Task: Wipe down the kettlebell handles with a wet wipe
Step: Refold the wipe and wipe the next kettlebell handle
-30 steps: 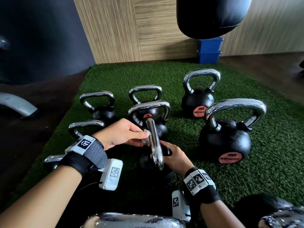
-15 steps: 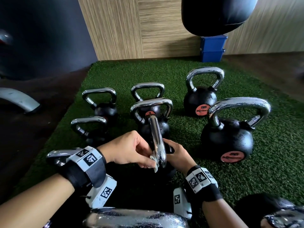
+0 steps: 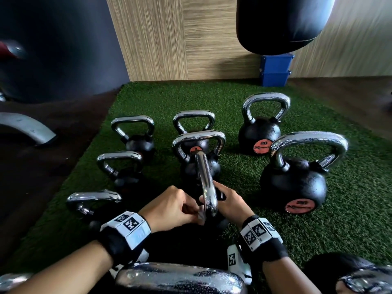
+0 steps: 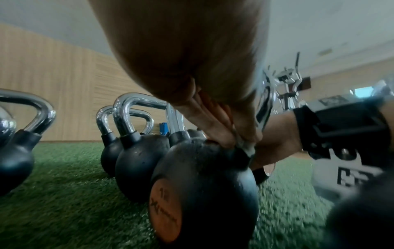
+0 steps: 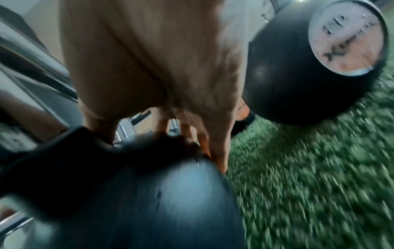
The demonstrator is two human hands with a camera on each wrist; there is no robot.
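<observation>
The kettlebell being wiped (image 3: 218,224) stands just in front of me, its chrome handle (image 3: 206,187) seen edge-on. My left hand (image 3: 196,213) pinches a crumpled wet wipe (image 3: 201,216) around the near foot of that handle. In the left wrist view the wipe (image 4: 245,144) sits under my fingers (image 4: 215,128), right where the handle meets the black ball (image 4: 202,185). My right hand (image 3: 220,194) grips the ball's right shoulder beside the handle. In the blurred right wrist view its fingers (image 5: 215,148) lie down over the dark ball (image 5: 170,193).
Several more black kettlebells with chrome handles stand on the green turf mat (image 3: 233,96), the largest (image 3: 294,183) close on my right. Wet handles (image 3: 176,279) sit right below my wrists. A black punching bag (image 3: 280,22) hangs at the back above blue boxes (image 3: 275,70).
My left hand has slid the wipe from the top of the handle down towards me to its near foot. The right hand has stayed on the kettlebell.
</observation>
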